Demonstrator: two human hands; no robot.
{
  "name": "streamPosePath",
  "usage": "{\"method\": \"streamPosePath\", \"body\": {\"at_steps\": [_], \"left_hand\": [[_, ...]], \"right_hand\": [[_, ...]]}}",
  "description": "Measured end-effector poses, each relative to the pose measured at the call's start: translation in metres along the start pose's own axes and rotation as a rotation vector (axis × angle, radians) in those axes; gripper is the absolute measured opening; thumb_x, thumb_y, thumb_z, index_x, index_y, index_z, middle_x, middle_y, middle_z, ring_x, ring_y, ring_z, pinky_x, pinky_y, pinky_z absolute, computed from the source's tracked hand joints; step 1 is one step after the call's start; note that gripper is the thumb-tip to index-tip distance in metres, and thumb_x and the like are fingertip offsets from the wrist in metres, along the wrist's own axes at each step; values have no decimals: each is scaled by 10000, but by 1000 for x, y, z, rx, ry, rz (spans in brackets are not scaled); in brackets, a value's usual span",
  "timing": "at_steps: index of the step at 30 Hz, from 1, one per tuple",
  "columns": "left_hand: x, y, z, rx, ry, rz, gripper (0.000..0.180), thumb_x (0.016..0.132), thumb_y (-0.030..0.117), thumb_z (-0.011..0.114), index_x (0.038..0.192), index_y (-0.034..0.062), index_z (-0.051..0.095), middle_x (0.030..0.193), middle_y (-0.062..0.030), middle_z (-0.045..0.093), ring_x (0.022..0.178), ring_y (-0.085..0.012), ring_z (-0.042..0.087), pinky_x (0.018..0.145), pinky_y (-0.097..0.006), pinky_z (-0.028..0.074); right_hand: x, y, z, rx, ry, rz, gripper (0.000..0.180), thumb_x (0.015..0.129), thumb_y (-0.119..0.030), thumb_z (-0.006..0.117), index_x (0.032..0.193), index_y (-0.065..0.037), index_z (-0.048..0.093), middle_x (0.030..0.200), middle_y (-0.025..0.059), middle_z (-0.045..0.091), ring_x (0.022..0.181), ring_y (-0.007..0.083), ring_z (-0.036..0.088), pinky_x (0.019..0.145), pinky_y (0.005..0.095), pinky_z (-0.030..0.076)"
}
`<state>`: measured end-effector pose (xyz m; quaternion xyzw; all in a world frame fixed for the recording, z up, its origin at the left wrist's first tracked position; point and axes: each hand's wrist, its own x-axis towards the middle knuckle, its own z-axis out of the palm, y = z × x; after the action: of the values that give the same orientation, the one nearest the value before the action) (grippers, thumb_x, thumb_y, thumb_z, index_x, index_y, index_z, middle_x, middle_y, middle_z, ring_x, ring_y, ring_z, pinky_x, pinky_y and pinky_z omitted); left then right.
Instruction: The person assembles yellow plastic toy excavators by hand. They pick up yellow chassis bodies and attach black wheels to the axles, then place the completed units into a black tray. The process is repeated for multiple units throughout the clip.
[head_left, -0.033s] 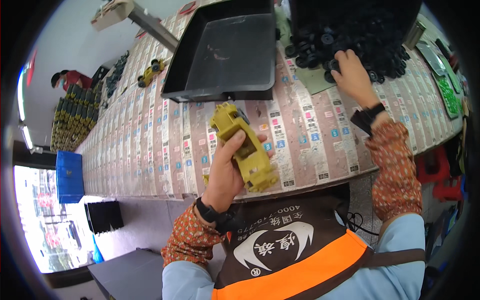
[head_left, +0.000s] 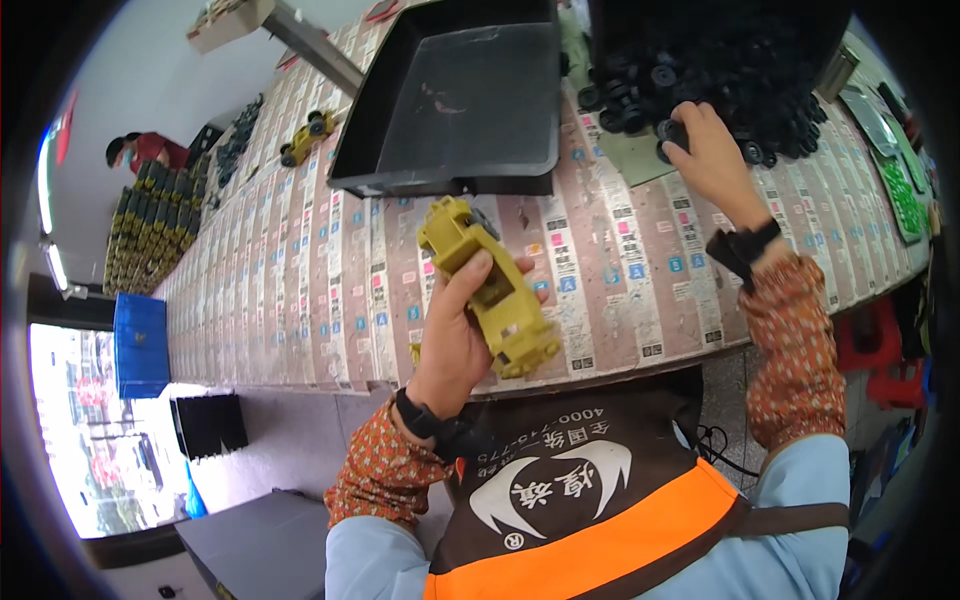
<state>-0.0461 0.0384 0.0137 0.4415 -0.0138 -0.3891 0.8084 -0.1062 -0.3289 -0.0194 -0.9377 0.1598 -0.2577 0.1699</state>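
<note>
A yellow plastic toy truck body [head_left: 500, 300] lies tilted in my left hand [head_left: 450, 345], whose thumb presses its open middle. A dark wheel shows at the truck's far end; the underside is hidden by my fingers. At the front edge of a heap of black toy wheels [head_left: 740, 85], my right hand [head_left: 712, 165] pinches a black toy wheel [head_left: 668, 135] between thumb and fingers.
A large black tray [head_left: 480, 90] stands beyond my left hand. Another yellow toy truck [head_left: 308, 138] sits left of it. Further left are stacked toy trucks [head_left: 160, 225], a blue bin [head_left: 140, 345] and a person [head_left: 150, 150]. Green pieces [head_left: 900, 205] lie at right.
The view has shifted slightly. My right hand has drawn a little apart from the wheel heap, with a wheel between its fingers. My left hand keeps hold of the toy truck body.
</note>
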Motion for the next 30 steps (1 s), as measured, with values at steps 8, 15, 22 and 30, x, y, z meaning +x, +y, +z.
{"method": "streamPosePath", "body": {"at_steps": [8, 15, 22, 30], "left_hand": [[5, 4, 12, 26, 45, 210, 307, 1040, 274, 597, 1268, 73, 553, 1112, -171, 683, 975, -286, 724, 899, -448, 625], [-5, 3, 9, 155, -10, 295, 291, 1051, 272, 584, 1251, 61, 554, 1093, -152, 683, 925, -270, 734, 822, -406, 641], [-12, -4, 13, 226, 11, 460, 279, 1032, 228, 630, 1233, 54, 547, 1078, -142, 681, 900, -248, 729, 782, -385, 626], [-16, -7, 13, 164, 19, 554, 677, 978, 19, 667, 1485, 160, 241, 1087, -152, 649, 927, -235, 692, 768, -382, 602]], "right_hand": [[-101, -156, -22, 1287, -681, 240, 417, 1017, -113, 571, 1418, -22, 509, 1098, 21, 600, 944, 85, 566, 780, 265, 529], [-113, -172, -18, 1405, -716, 316, 442, 1032, -55, 515, 1473, -22, 504, 1219, 47, 608, 958, 87, 592, 823, 256, 532], [-132, -194, -20, 1223, -475, 212, 464, 999, 22, 491, 1462, -7, 515, 1137, 145, 626, 964, 205, 655, 855, 302, 527], [-138, -205, -9, 1075, -345, -8, 730, 753, 109, 441, 1475, 13, 482, 1097, 225, 590, 1006, 371, 631, 910, 363, 507]]}}
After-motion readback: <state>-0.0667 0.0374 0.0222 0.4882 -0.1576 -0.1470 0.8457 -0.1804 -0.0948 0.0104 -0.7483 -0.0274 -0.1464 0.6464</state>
